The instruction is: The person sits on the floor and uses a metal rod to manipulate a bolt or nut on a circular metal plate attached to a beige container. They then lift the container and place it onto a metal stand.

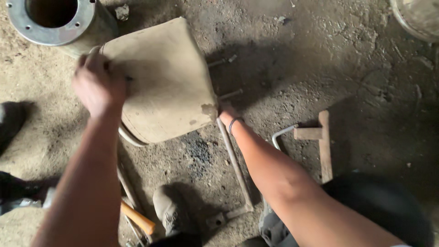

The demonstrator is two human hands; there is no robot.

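A dusty tan seat board on a metal frame stands over the dirt floor at upper centre. My left hand grips its left edge, fingers curled over the rim. My right hand reaches under the board's right corner and is mostly hidden there; a thin band circles that wrist. A long metal rod runs from that corner down toward my shoe.
A metal cylinder with a flanged rim stands at top left. A wooden T-shaped piece and a bent rod lie at right. An orange-handled tool lies bottom left. A pale round container sits at top right.
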